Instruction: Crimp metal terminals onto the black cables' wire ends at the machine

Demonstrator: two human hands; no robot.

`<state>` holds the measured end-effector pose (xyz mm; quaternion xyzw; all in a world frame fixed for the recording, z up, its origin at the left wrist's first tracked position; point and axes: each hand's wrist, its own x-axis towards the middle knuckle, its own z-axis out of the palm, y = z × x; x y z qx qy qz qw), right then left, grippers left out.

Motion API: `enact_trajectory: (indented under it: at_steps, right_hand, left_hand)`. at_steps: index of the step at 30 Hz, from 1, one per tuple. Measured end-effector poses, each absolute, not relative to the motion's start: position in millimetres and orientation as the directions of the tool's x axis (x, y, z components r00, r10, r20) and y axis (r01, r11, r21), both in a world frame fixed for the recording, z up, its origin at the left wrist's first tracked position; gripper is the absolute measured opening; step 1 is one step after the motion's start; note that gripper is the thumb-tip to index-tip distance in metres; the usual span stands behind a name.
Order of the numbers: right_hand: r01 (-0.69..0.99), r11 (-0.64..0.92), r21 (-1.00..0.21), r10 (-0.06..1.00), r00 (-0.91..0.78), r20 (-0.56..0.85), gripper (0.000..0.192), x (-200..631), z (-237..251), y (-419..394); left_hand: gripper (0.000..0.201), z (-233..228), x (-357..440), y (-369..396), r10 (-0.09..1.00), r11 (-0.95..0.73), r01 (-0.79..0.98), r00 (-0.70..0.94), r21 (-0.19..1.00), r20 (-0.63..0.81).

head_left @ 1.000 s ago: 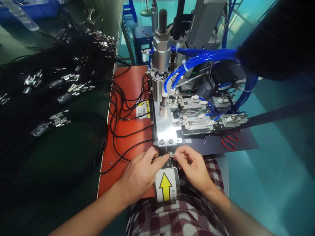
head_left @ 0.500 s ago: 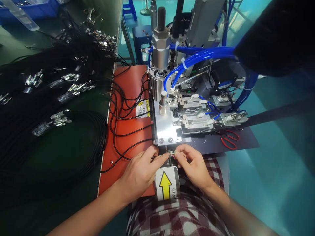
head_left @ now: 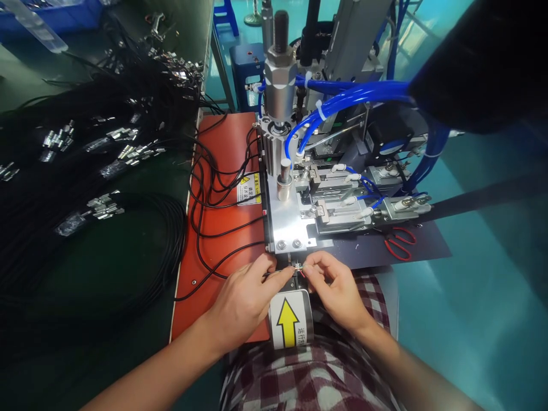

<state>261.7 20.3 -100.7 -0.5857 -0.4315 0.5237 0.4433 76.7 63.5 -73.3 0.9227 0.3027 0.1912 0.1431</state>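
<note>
My left hand (head_left: 242, 299) is closed on a black cable (head_left: 270, 273), its index finger stretched toward the cable's end at the machine's front edge. From that end, thin coloured wires (head_left: 303, 273), red and green among them, reach to my right hand (head_left: 338, 288). Thumb and index finger of that hand pinch the wire tips. A small metallic piece (head_left: 298, 266) lies between the two hands, too small to make out fully. Just below is a curved white plate with a yellow arrow (head_left: 289, 322). The metal block of the machine (head_left: 293, 225) stands right beyond my fingers.
Several black cables (head_left: 205, 200) cross the red board (head_left: 222, 319) on the left. Coiled cables with metal connectors (head_left: 105, 205) cover the dark table. Blue air hoses (head_left: 363, 91) arch over the machine. Red-handled scissors (head_left: 399, 244) lie on the dark plate at right.
</note>
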Motion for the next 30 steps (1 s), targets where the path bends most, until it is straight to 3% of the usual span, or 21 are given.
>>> enact_trajectory:
  at_steps: [5, 9, 15, 20, 26, 30]
  right_hand:
    - [0.028, -0.302, -0.953, 0.950, 0.089, -0.298, 0.018, 258, -94, 20]
    - [0.139, -0.247, -0.959, 0.960, 0.170, -0.223, 0.017, 255, -95, 18]
    - [-0.107, -0.419, -0.902, 0.904, 0.041, -0.425, 0.022, 257, -94, 19]
    - [0.156, -0.325, -0.933, 0.941, 0.150, -0.303, 0.015, 258, -86, 20]
    - [0.096, -0.405, -0.909, 0.914, 0.045, -0.403, 0.016, 261, -79, 23]
    - [0.228, -0.314, -0.922, 0.947, 0.144, -0.287, 0.013, 261, -80, 24]
  left_hand:
    - [0.038, -72, 77, 63, 0.612, -0.778, 0.508, 0.746, 0.370, 0.262]
    - [0.037, -73, 77, 64, 0.612, -0.777, 0.508, 0.746, 0.372, 0.261]
    - [0.035, -72, 78, 64, 0.604, -0.785, 0.499, 0.749, 0.367, 0.273]
    - [0.037, -69, 79, 63, 0.608, -0.780, 0.512, 0.754, 0.359, 0.246]
    - [0.036, -69, 80, 63, 0.607, -0.785, 0.531, 0.762, 0.320, 0.224]
    - [0.035, -69, 79, 63, 0.609, -0.785, 0.538, 0.763, 0.308, 0.218]
